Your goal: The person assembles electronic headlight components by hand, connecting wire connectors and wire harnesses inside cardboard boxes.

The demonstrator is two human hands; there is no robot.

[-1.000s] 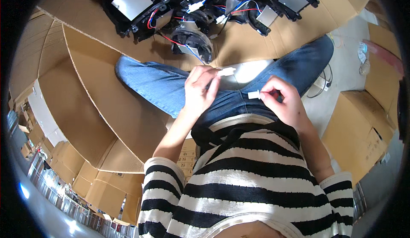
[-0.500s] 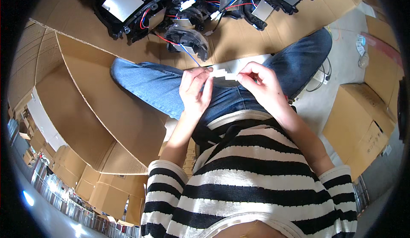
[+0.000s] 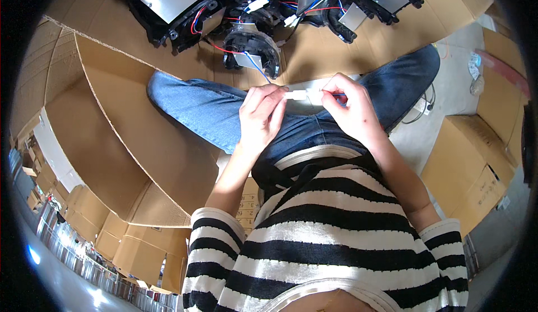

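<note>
One white connector (image 3: 294,95) juts rightward from the left hand (image 3: 261,111), whose grip is clamped on its left end between thumb and fingers; a second connector (image 3: 314,96), also white, is pinched at its right end by the grip of the right hand (image 3: 353,106). The pair lie in line between the two sets of fingertips, above the lap, end against end; how deeply they fit cannot be told. A blue wire (image 3: 258,67) slants from the left fingertips up to a round black housing (image 3: 273,65) on a cardboard sheet (image 3: 330,63). Beyond are more black housings with silver plates (image 3: 170,1) and coloured wires. Blue jeans (image 3: 196,109) spread to either side.
</note>
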